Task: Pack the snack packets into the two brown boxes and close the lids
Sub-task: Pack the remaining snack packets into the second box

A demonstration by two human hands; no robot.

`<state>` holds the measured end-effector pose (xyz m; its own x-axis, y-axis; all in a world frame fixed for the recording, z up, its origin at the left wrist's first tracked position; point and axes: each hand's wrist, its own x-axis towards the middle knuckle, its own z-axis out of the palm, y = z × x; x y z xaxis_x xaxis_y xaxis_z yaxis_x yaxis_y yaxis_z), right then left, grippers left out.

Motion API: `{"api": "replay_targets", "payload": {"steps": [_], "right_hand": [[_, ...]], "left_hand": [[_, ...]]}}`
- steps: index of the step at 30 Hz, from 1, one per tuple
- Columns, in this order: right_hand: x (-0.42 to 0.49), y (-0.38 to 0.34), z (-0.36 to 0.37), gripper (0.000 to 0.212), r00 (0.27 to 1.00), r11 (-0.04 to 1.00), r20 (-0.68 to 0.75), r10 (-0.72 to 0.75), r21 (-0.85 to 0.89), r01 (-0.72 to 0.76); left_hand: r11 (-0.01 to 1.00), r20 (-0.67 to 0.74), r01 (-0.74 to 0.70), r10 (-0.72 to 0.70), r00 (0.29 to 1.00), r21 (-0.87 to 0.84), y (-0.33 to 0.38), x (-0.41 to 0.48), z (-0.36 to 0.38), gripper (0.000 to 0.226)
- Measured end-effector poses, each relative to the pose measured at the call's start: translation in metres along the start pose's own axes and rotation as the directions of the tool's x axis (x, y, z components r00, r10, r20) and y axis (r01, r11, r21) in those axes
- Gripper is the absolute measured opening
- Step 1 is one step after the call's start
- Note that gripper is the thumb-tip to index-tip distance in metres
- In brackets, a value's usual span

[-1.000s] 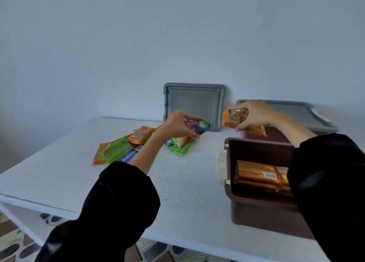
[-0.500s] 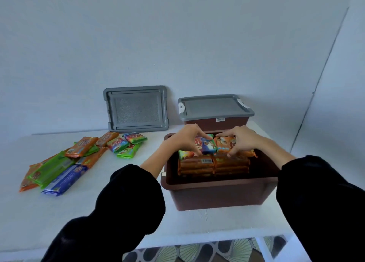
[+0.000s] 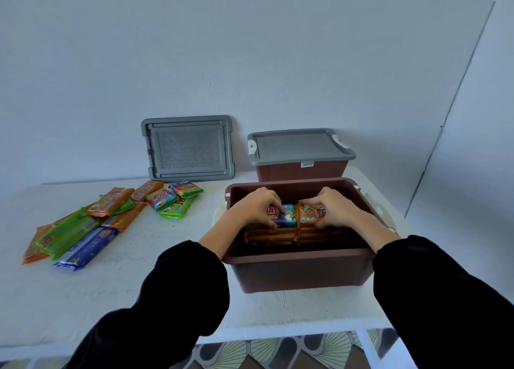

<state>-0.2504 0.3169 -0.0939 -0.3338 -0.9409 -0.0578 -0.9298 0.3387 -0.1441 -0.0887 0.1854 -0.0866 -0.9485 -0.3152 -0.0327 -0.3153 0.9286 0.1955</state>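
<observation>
The open brown box [image 3: 300,271] stands in front of me with stacked orange packets inside. My left hand [image 3: 254,207] grips a blue and green snack packet [image 3: 285,217] on top of the left stack. My right hand [image 3: 338,208] grips an orange snack packet [image 3: 310,214] on top of the right stack, and the two packets lie side by side. Behind stands the second brown box [image 3: 301,171] with its grey lid [image 3: 299,146] on. Loose snack packets [image 3: 91,221] lie on the table at the left.
A second grey lid [image 3: 189,149] leans upright against the wall behind the loose packets. The white table [image 3: 144,257] ends near me at its front edge, with patterned floor below. A wall corner stands close on the right.
Both hands carried their packets from above the table into the open box and lowered them onto the stacks. My view swung right and came closer to the box.
</observation>
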Motion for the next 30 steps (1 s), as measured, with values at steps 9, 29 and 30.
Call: {"api": "replay_targets", "payload": {"steps": [9,29,30], "right_hand": [[0.003,0.008,-0.002,0.062,0.999,0.993,0.011,-0.036,0.110,0.035],[0.000,-0.011,-0.025,0.050,0.992,0.953,-0.111,-0.066,0.286,0.095],[0.003,-0.016,-0.030,0.050,0.990,0.951,-0.117,-0.080,0.288,0.111]], "left_hand": [[0.999,-0.013,0.028,-0.028,1.000,0.023,-0.006,0.001,0.000,0.046],[0.968,-0.239,-0.009,-0.053,0.970,-0.252,-0.011,-0.016,-0.019,0.036],[0.958,-0.288,-0.008,-0.079,0.954,-0.288,-0.014,-0.020,-0.024,0.032]]}}
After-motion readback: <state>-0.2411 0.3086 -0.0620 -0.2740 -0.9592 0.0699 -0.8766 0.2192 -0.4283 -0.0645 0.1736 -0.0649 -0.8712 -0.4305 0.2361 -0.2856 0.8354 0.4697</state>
